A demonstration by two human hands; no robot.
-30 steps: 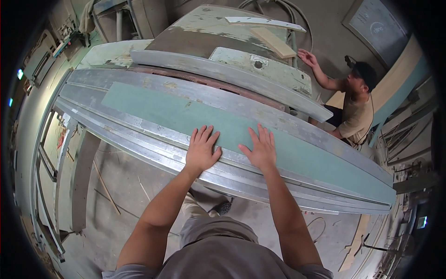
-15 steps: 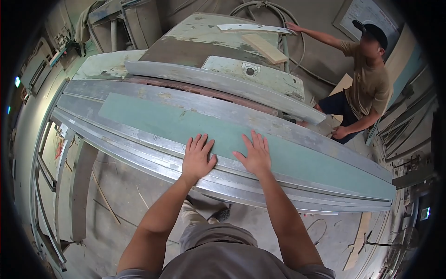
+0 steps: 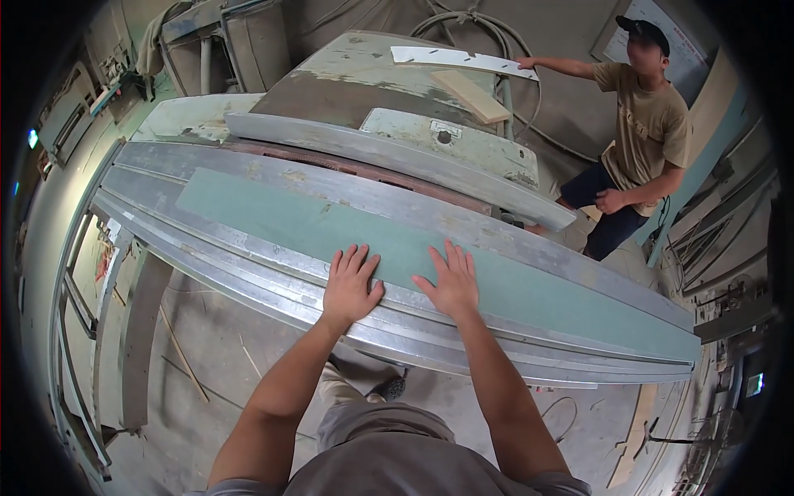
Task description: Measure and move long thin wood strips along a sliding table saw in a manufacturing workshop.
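**Green board (image 3: 400,248) laid along metal bench (image 3: 372,194), two flat hands on it**

Biggest first: the bench is stretched across the whole view, slanting down to the right. Behind it, a worn machine table (image 3: 331,91) is seen. The green board is laid flat lengthwise on the bench, its right end near the bench's right end. A grey metal bar (image 3: 405,153) is set just behind, roughly parallel. At the upper right, a white strip (image 3: 463,59) is met at its right end by a co-worker (image 3: 649,124); grip there cannot be told. Near the strip, a pale wood piece (image 3: 470,97) is seen.

Left hand (image 3: 351,285) and right hand (image 3: 451,281): fingers spread, nothing pinched, fingertips put on the board around its middle, heels over the near edge and bench rails. Pressure cannot be told.

Risks, judged: the board could be slid or skewed on the smooth metal if pushed unevenly, since both hands are placed close together and the long ends are left unheld. The ends could be swung if knocked.
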